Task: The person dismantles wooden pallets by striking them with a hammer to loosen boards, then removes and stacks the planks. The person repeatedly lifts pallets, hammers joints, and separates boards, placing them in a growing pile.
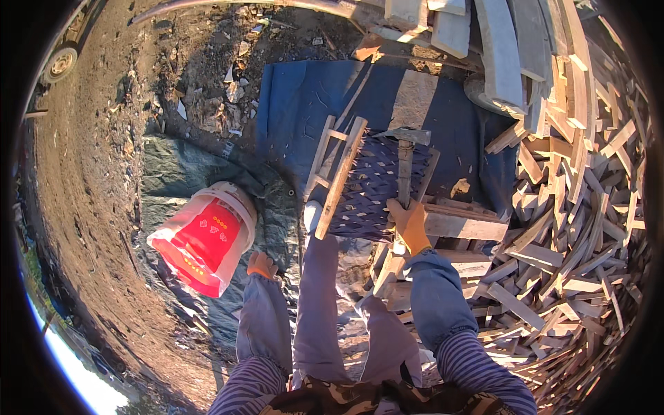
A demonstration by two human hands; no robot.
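Observation:
My right hand [410, 224], in an orange work glove, is closed around the wooden handle of a hammer [405, 166], whose metal head points away from me. Under the hammer lies a low wooden stool or frame with a seat woven from dark straps [358, 192]; its wooden rail and legs [340, 179] stick out on the left side. My left hand [262, 264], also gloved in orange, hangs just right of a white bucket [238, 199] with a red and white bag. What its fingers do is hard to make out, and I see nothing held in it.
A blue sheet [332, 88] and a dark green tarpaulin [171, 171] cover the ground in front. Wooden boards [498, 57] are stacked at the upper right, beside a big heap of wood offcuts [550, 254]. Short planks [461, 225] lie right of the stool. A wheel [60, 65] shows at the far left.

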